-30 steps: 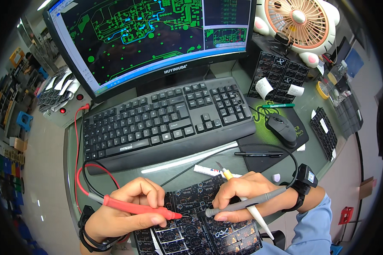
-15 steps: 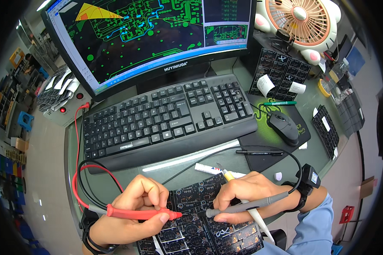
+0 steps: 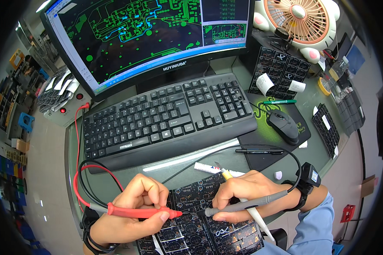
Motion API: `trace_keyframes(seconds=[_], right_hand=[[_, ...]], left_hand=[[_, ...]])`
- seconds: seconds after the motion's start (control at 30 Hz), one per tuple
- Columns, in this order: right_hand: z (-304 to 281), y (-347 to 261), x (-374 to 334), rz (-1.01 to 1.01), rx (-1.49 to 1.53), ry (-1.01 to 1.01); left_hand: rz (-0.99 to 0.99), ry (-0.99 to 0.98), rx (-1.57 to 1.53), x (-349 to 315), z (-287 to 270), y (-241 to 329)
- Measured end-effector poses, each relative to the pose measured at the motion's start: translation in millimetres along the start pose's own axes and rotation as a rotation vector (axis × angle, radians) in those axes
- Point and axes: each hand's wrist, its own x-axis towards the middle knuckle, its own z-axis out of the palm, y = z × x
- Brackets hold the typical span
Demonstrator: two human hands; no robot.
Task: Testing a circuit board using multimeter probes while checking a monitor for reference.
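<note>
A red test probe (image 3: 142, 212) is pinched in my left hand (image 3: 132, 212), its tip pointing right over a black printed circuit board panel (image 3: 191, 193). My right hand (image 3: 247, 191) grips a grey test probe (image 3: 247, 204), pointing left at the same panel. Tucked in that hand too is a craft knife (image 3: 227, 174) with a yellow collar; its blade points up and away, and its white handle comes out below the hand. Both probe tips are close together near the panel's middle; whether they touch it I cannot tell. White handwritten marks show on the panel's lower right.
A black keyboard (image 3: 166, 114) lies beyond my hands, below a monitor (image 3: 174, 68) showing a green circuit layout. To the right are a mouse (image 3: 284, 127), a black pen (image 3: 259, 151) and a fan (image 3: 300, 21). A white marker (image 3: 206, 168) lies behind the panel. Probe cables loop on both sides.
The yellow-orange wedge at the monitor's upper left is gone from the screen. Both hands and probes stay almost where they were.
</note>
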Motion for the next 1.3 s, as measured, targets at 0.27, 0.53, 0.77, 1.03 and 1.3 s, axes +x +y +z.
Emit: trace_keyframes(seconds=[0.27,0.53,0.77,1.03,1.3], right_hand=[[-1,-1,0,0.013,-0.007,-0.018],[-1,-1,1,0.008,0.002,-0.013],[-5,-15,16,0.055,-0.034,-0.075],[0,-18,23,0.247,0.023,-0.081],[3,-15,22,0.121,-0.018,-0.079]], left_hand=[[-0.045,0.083,-0.041,1,2,-1],[-0.046,0.08,-0.025,2,2,-2],[-0.057,0.035,0.09,2,5,6],[-0.023,0.029,0.185,3,5,5],[-0.05,0.024,0.194,4,10,10]])
